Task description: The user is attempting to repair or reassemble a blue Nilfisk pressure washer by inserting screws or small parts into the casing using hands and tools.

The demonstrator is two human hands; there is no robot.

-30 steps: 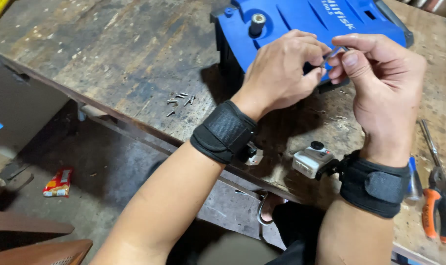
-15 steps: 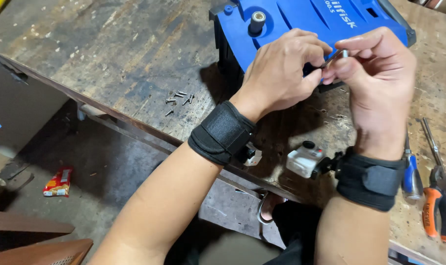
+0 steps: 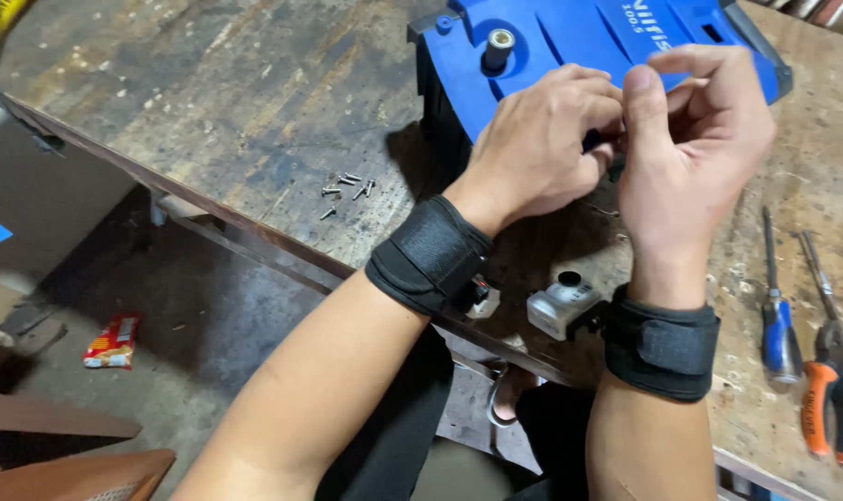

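Head view: both hands have lifted closer together over the blue casing [image 3: 570, 56]. The left hand [image 3: 542, 148] is curled shut; the right hand [image 3: 690, 148] pinches, its small part now hidden. Screws [image 3: 347, 188] lie left of the casing; a screwdriver [image 3: 778, 315] and pliers [image 3: 834, 390] lie right.

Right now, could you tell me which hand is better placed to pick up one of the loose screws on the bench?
Probably the left hand: the screws lie on the wooden bench to its side. The right hand would have to cross over the left, past the blue housing.
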